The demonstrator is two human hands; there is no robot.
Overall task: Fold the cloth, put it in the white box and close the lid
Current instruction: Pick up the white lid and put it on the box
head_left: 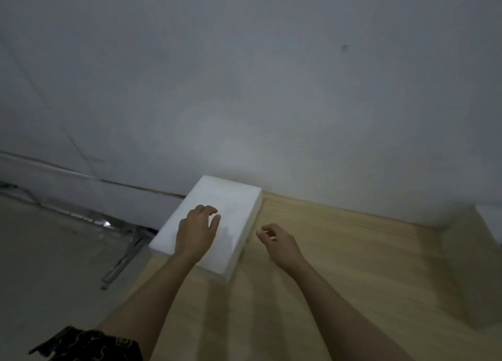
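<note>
White box (231, 206): sits at far-left corner of the tabletop (339, 265), long side running from the wall edge back toward the person; its near-left corner juts a bit past the left edge. Lid is on, top face flat & closed.
Cloth: not visible anywhere in view; can't tell from this shot whether it's inside the box.
Left hand (197, 233): palm down over the near half of the lid, fingers slightly spread & bent, tips on or just above the lid surface (blur, can't tell if touching). Holds nothing.
Right hand (277, 242): just beside the box's right side, above bare tabletop, not touching the box. Fingers loosely curled inward, thumb close to forefinger, half-closed; nothing seen in it.
Forearms: both bare, reaching in from the near edge; left crosses the tabletop's left edge, right lies over mid-table.
Sleeve (89, 344): dark fabric w/ light pattern at bottom-left corner of view, by the left upper arm.
Tabletop: pale wood grain, far edge against the wall (271, 89); raised wooden side piece (461, 265) at right edge.
Wall: plain grey-white, small dark mark upper right.
Floor (54, 252): grey, left of table; metal frame/legs (127, 254) lying near the wall base.
Light: dim, some motion blur.
</note>
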